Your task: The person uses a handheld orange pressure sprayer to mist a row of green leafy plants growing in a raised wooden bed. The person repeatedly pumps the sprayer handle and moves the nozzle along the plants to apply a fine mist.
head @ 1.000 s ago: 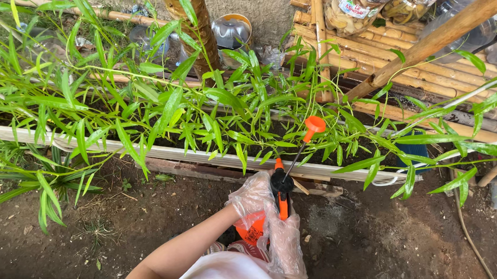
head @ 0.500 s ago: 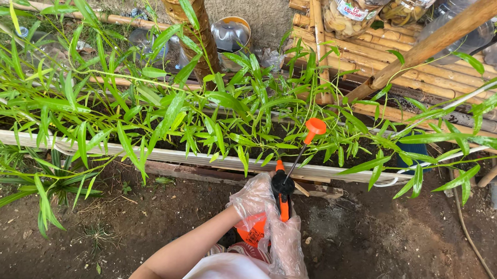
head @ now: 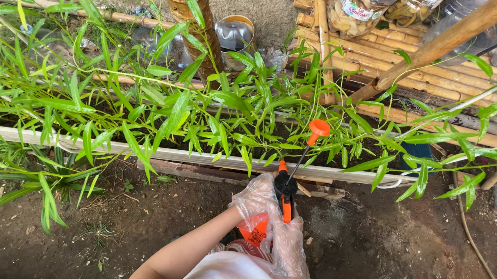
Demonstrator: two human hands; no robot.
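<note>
Presently, my inventory:

1. Left hand (head: pixel 254 201), in a clear plastic glove; wrapped around the orange sprayer (head: pixel 282 201), low centre, above the bare soil (head: pixel 380 253).
2. Right hand (head: pixel 285 244), gloved; closed on the sprayer's trigger handle.
3. Orange nozzle (head: pixel 319 127); I saw it raised among the green leaves (head: pixel 163 110) over the long planter (head: pixel 73 142).

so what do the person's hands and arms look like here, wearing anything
Both hands wear loose, crinkly, see-through plastic gloves: the left hand and the right hand. The gloves end near the wrists. The left forearm is bare, with no sleeve, watch or band showing. Little of the right arm is in view.
</note>
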